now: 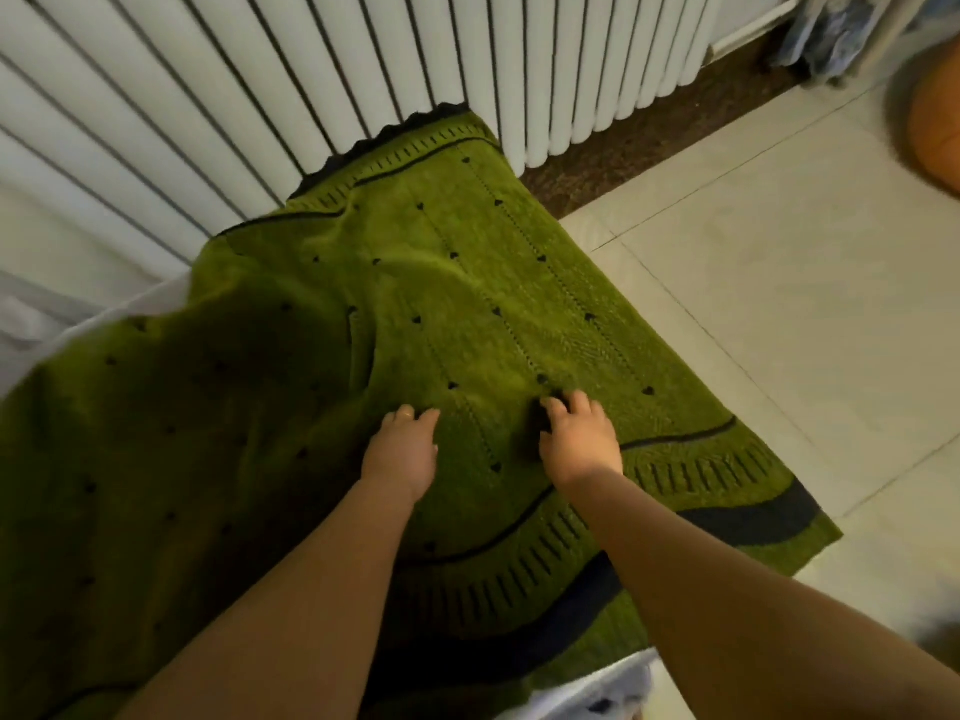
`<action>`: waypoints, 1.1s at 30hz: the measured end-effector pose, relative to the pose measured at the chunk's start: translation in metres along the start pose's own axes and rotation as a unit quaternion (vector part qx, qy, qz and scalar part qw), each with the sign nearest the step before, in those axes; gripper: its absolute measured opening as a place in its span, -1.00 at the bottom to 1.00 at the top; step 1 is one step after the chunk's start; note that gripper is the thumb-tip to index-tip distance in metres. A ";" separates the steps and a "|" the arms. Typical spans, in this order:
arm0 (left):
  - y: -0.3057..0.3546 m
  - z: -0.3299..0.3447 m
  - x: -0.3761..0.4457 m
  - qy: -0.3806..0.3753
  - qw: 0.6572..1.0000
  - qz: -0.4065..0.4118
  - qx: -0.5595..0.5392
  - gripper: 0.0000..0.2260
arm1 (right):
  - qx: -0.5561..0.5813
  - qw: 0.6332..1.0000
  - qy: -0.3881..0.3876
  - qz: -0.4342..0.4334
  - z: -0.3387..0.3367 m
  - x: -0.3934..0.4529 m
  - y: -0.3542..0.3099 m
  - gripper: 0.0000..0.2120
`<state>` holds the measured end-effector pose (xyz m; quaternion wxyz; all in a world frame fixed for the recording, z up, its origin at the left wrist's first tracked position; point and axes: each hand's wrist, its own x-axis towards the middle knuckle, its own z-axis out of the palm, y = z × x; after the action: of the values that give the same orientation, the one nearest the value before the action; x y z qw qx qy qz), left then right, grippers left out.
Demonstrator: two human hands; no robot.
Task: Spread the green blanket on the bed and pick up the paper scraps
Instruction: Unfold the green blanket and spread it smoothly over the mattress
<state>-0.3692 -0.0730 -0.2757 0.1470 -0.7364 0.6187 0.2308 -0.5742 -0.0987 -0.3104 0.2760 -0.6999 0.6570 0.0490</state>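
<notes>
The blanket is olive green with small black heart-shaped dots in rows, thin dotted lines between them, a curved black line and short black dashes near the edge, and a broad dark band at the border. It lies spread over the bed, with some soft folds in the middle, and its right edge hangs toward the floor. Only a white strip of the bed shows at the left.

The left hand rests on the blanket with fingers loosely bent, gripping nothing. The right hand lies just beside it, fingers curled down onto the cloth; I cannot tell if it pinches the fabric.

Behind the blanket stands one white radiator, touching its far edge. The floor has pale tiles and a brown strip by the wall. One blurred orange object is at the right edge.
</notes>
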 end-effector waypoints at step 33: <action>-0.360 0.166 -0.270 0.080 0.923 -0.316 -0.206 -0.57 | -0.137 0.898 -0.193 -0.371 0.254 -0.241 -0.304 -0.29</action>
<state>-0.0778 0.3068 -0.3009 0.0073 -0.9237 0.3028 0.2348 -0.2435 0.2261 -0.3231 0.2967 -0.9006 0.2704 0.1665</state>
